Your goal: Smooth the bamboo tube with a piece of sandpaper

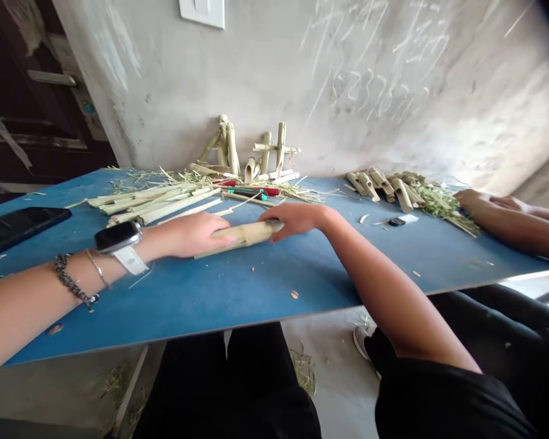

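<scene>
A thick, pale green bamboo piece [251, 233] lies low over the blue table, slanting slightly up to the right, with a node ring near its middle. My left hand [194, 235] grips its left part from above, thumb along the side. At its right end, my right hand [295, 218] is closed over the tip, and some fingers are hidden behind it. Just behind my left hand is a bundle of split bamboo strips [160, 201]. Beyond both hands lie green and red-handled tools [251, 191] among shavings.
Upright bamboo structures [229, 146] stand against the wall. Cut bamboo tubes [379, 183] and green shavings lie at the right, by another person's hands [480, 200]. A small black-and-white tool [400, 221] is nearer. A dark phone [22, 228] lies at the left on the blue table [238, 292].
</scene>
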The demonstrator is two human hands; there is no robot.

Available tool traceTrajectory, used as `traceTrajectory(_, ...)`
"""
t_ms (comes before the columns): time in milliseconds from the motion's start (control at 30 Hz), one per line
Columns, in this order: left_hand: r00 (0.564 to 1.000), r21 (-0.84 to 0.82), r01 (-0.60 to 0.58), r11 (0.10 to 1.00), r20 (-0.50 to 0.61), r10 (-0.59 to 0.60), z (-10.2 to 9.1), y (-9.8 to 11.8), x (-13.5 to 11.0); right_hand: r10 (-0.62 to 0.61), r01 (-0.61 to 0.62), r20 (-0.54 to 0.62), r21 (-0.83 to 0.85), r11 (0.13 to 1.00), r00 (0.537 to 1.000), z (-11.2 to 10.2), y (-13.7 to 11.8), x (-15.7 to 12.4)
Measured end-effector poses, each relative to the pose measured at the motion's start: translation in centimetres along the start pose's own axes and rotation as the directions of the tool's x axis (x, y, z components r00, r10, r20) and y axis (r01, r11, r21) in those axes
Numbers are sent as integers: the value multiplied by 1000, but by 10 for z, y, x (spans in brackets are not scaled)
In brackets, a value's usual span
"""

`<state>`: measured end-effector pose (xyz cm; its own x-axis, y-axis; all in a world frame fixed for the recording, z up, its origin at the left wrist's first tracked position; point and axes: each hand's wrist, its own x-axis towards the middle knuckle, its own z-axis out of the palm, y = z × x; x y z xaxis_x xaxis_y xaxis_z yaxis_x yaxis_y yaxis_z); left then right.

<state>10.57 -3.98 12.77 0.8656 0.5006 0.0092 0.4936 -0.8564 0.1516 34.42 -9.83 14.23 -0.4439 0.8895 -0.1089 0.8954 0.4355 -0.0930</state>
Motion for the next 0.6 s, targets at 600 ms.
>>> traceTrajectory(600, 999, 19, -28, 999, -46, 29, -2, 9, -14, 78, -79, 5, 49, 996, 997, 4, -14, -2)
